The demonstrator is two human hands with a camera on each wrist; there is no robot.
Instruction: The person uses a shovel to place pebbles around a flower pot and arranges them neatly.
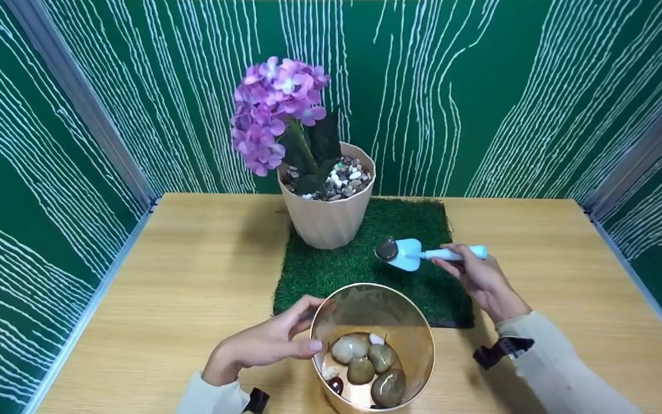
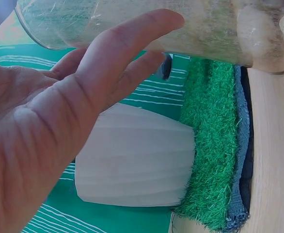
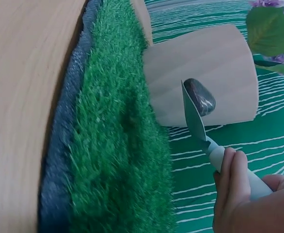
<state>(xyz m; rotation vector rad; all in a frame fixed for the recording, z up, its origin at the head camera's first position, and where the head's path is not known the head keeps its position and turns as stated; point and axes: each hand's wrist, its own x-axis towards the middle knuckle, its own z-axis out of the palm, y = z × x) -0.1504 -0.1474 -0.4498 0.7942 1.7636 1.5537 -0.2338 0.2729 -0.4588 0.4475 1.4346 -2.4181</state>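
My right hand (image 1: 485, 282) grips the handle of a small light-blue trowel (image 1: 408, 256). On its blade sits a dark, smooth stone (image 1: 387, 249), also plain in the right wrist view. The trowel is above the artificial grass mat (image 1: 314, 279), to the right of the pot. My left hand (image 1: 265, 347) holds a see-through amber container (image 1: 368, 305) by its left side, thumb at the near side. Several stones (image 1: 361, 371) lie on the container's bottom, some large and grey-green, some small and white. In the left wrist view the fingers (image 2: 132, 39) lie against the container's wall.
A cream flowerpot (image 1: 328, 224) stands on the back of the mat, filled with small pebbles (image 1: 347, 178). Purple flowers (image 1: 276, 109) lean left out of it. The wooden table (image 1: 193, 276) is enclosed by green walls (image 1: 423, 86) with white wavy lines.
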